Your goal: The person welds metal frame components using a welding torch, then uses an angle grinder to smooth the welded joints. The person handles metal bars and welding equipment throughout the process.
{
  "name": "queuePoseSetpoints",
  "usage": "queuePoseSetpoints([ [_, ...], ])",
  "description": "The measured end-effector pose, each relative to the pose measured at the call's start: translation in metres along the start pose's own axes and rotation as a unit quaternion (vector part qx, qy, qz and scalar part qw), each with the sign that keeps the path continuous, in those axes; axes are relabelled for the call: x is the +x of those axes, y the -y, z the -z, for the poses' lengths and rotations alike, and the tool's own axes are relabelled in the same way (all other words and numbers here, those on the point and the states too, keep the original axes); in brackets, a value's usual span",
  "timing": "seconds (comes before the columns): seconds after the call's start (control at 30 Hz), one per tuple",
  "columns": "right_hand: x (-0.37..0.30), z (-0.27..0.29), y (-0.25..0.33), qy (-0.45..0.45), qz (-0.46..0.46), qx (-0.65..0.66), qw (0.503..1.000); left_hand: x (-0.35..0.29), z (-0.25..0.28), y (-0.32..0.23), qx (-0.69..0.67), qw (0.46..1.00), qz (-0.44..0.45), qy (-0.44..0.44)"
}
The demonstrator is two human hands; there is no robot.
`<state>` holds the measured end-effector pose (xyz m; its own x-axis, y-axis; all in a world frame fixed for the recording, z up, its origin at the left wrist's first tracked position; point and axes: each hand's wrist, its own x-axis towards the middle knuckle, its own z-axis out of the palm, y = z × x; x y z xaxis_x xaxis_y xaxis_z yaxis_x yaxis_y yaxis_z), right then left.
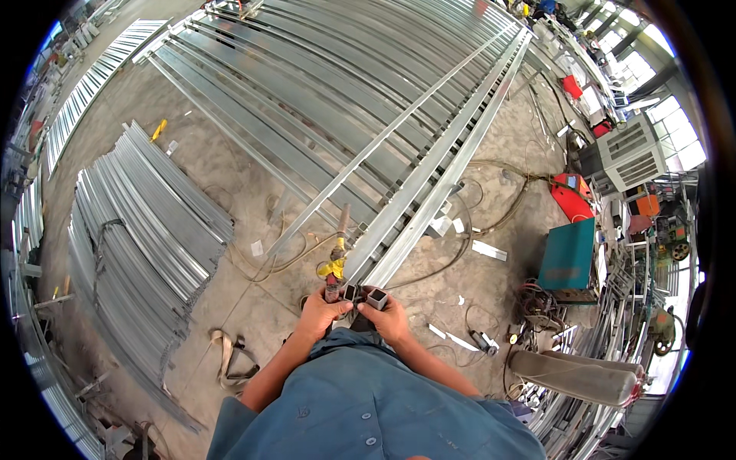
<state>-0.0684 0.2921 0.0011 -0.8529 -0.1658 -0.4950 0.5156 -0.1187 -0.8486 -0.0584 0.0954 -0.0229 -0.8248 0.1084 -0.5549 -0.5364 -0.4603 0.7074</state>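
Both of my hands are close together in front of my body, at the near end of a long metal frame (399, 207). My right hand (392, 320) is closed around a square metal tube (376, 298), whose dark open end faces up. Beside it, my left hand (320, 314) is closed with its thumb at a second square tube end (350, 292). A rod-like tool wrapped in yellow tape (333, 268) stands right by the left fingers. Whether those fingers also touch the tool is hidden.
Stacked metal profiles (142, 222) lie on the floor at left. To the right are a teal machine box (566, 264), a red machine (571, 198) and grey cylinders (573, 377). Hoses and cables (498, 222) run over the floor. A strap (224, 356) lies at lower left.
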Motion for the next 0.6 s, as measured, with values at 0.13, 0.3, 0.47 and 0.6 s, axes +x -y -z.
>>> queuePoseSetpoints([
  [0.13, 0.017, 0.024, 0.005, 0.042, 0.018, -0.052, 0.998, 0.012, -0.021, 0.012, -0.022, 1.000, -0.014, 0.016],
  [0.3, 0.013, 0.032, 0.019, 0.101, -0.008, -0.058, 0.993, 0.004, -0.026, 0.001, 0.039, 0.999, 0.003, 0.012],
  [0.47, 0.019, 0.035, 0.016, 0.093, 0.050, -0.188, 0.977, -0.001, -0.030, -0.007, 0.039, 0.998, 0.038, 0.035],
  [0.6, 0.023, 0.032, 0.013, 0.024, 0.095, -0.253, 0.963, 0.006, -0.017, 0.004, 0.026, 1.000, -0.004, 0.009],
])
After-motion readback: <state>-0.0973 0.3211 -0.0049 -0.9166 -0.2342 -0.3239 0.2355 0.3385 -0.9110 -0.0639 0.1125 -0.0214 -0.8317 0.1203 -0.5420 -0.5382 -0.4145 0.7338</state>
